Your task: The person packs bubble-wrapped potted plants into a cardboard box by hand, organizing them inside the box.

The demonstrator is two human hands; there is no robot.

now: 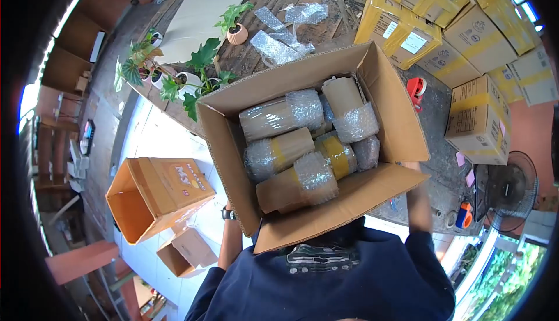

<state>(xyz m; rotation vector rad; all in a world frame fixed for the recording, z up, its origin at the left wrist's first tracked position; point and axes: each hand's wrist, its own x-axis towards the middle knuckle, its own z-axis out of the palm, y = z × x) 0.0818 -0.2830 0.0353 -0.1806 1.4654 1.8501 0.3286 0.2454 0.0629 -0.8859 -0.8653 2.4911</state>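
Head view: I'm holding the open ctn at my chest w/ both arms, L hand going behind its L side, R hand reaching the R end near the front flap. Fingers are mostly hiding, so can't tell if they're spreading, pressing or pinching. Wrapped bundles are lying inside at mixed angles, upper R one sitting high by the wall. Risks, my judgement: wt is probably bearing unevenly, so any tilt could be sending loose bundles sliding to one side & twisting the ctn out of my hold. Bottom might be sagging if nothing's supporting it; can't see underside or how much the table is carrying. Flaps are standing open, so they could be snagging the leafy plant close to the far L corner, or knocking the red tape dispenser off R. Front flap's also blocking my view of footing.
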